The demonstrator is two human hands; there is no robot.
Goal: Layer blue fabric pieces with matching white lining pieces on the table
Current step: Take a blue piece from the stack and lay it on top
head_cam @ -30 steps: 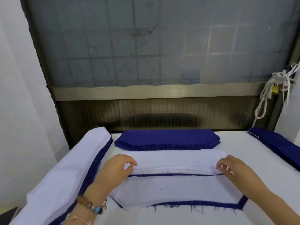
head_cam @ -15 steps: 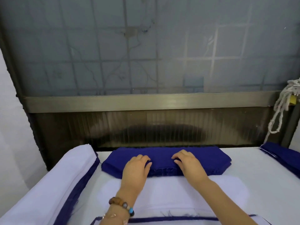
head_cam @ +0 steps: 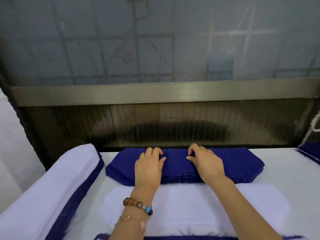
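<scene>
Your left hand (head_cam: pixel 149 168) lies flat on the stack of blue fabric pieces (head_cam: pixel 242 163) in the middle of the frame. Its fingers are nearly straight, the thumb is spread toward the center, and it is released, only resting on the cloth. Your right hand (head_cam: pixel 206 163) rests on the same stack, just beside the left one, and the 2 hands do not touch. Its fingers are bent at the tips, and the thumb points left, close to the index finger. It seems to press into the top layer, but I cannot tell if it pinches a piece.

The blue stack sits on the white table (head_cam: pixel 285 172), at the far edge under the dark panel. Below it in the frame, under your forearms, lies a white lining piece (head_cam: pixel 190 205), and its upper edge meets the near edge of the stack. A blue strip (head_cam: pixel 173 237) shows at the bottom of the frame.

At the lower left there is a long pile (head_cam: pixel 52 184), white on top and blue under it. More blue cloth (head_cam: pixel 310 153) lies at the right edge. You wear a bead bracelet (head_cam: pixel 138 204) on the left wrist.
</scene>
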